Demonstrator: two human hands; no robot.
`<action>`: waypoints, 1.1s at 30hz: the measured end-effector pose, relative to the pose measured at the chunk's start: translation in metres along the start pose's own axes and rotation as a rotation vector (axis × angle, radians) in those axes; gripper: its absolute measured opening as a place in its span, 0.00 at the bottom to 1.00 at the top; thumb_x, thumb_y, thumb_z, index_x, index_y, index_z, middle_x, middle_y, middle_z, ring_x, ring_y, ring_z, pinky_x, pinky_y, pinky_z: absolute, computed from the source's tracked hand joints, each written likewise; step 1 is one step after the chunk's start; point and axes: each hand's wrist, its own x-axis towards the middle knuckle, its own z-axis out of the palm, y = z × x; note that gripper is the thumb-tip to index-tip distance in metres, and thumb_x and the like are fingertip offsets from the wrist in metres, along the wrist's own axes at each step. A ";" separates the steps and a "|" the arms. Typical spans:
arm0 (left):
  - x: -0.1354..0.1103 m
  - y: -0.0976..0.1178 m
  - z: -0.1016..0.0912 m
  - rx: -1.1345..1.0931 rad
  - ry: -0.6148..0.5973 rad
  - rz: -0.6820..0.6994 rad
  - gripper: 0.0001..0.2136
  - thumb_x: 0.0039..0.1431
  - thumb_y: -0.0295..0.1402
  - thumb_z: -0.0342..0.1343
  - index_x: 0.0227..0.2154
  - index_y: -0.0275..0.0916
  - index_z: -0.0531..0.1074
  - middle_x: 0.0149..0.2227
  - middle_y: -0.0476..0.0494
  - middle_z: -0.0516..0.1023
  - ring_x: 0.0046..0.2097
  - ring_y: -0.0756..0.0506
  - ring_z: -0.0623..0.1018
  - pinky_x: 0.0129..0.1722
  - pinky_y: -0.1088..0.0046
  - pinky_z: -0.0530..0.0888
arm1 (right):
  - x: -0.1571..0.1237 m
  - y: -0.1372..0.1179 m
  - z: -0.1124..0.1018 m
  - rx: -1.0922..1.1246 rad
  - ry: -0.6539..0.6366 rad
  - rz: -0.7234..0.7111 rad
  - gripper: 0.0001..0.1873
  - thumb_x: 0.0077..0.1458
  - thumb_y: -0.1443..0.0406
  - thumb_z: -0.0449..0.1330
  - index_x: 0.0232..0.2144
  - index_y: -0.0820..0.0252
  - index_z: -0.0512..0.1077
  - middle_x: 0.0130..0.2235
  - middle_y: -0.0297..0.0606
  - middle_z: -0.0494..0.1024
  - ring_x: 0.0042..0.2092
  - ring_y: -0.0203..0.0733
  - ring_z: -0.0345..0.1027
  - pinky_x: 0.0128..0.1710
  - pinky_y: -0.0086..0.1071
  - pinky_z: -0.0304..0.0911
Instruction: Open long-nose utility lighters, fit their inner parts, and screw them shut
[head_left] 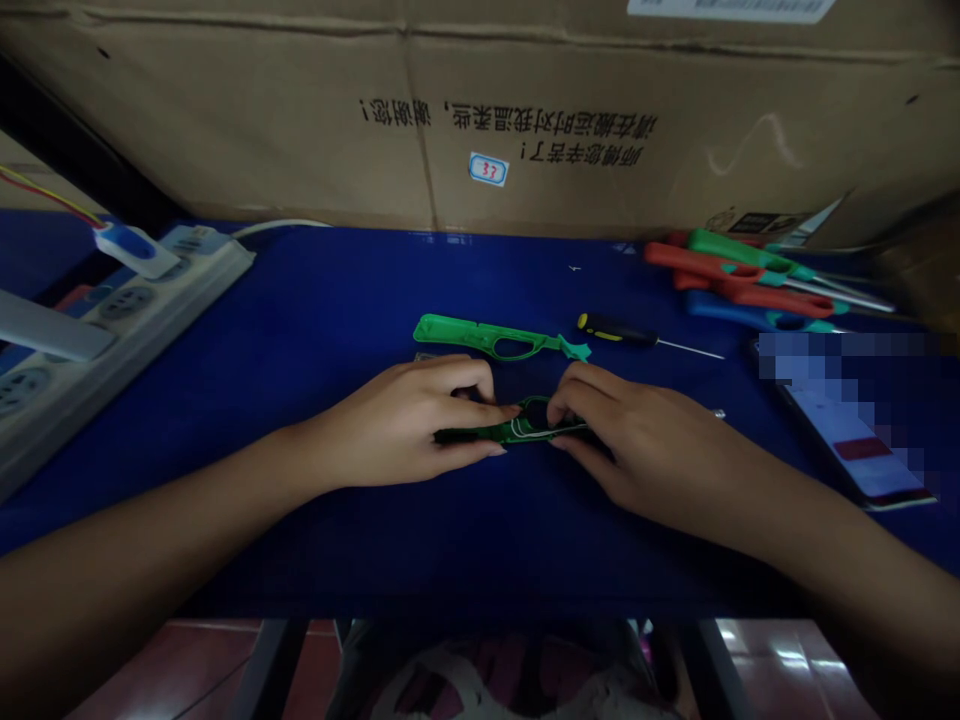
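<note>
Near the front middle of the blue table, both my hands work on an opened green lighter shell with a white wire along its inside. My left hand grips its left part between thumb and fingers. At its right end, the bent fingers of my right hand pinch the shell near the finger loop; what lies under those fingertips is partly hidden. Just beyond my hands rests the other green shell half, hollow side up, with a teal piece at its right end. A black and yellow screwdriver lies to its right.
Several red, green and blue long lighters are piled at the back right. A phone lies on the right. On the left is a power strip with plugs. A large cardboard box walls off the back of the table.
</note>
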 end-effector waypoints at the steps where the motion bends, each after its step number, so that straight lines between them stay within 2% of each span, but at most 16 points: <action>1: 0.000 0.000 0.000 0.002 0.001 0.000 0.11 0.66 0.35 0.59 0.49 0.42 0.80 0.40 0.44 0.77 0.41 0.48 0.77 0.40 0.73 0.74 | -0.001 0.000 0.000 -0.009 0.007 -0.011 0.05 0.63 0.71 0.57 0.41 0.60 0.70 0.42 0.37 0.74 0.32 0.39 0.72 0.28 0.34 0.60; 12: -0.001 0.000 0.000 0.005 -0.007 -0.009 0.12 0.67 0.35 0.59 0.50 0.43 0.79 0.41 0.44 0.77 0.42 0.47 0.78 0.40 0.73 0.73 | 0.000 -0.002 0.000 0.021 0.032 0.000 0.05 0.63 0.70 0.57 0.39 0.60 0.73 0.41 0.38 0.76 0.33 0.39 0.73 0.30 0.33 0.60; 24: 0.000 0.000 0.001 -0.019 0.002 0.010 0.11 0.66 0.34 0.60 0.49 0.42 0.80 0.40 0.45 0.76 0.41 0.47 0.76 0.40 0.72 0.72 | 0.002 -0.004 0.001 -0.002 -0.038 0.033 0.03 0.62 0.72 0.55 0.37 0.61 0.67 0.39 0.38 0.73 0.28 0.38 0.68 0.27 0.34 0.58; 33: 0.000 0.000 0.001 -0.027 0.004 0.014 0.12 0.66 0.34 0.60 0.50 0.40 0.79 0.40 0.44 0.76 0.41 0.47 0.76 0.40 0.72 0.72 | -0.001 0.002 0.001 0.162 -0.059 0.072 0.03 0.64 0.70 0.54 0.39 0.59 0.66 0.42 0.37 0.70 0.34 0.39 0.69 0.35 0.36 0.63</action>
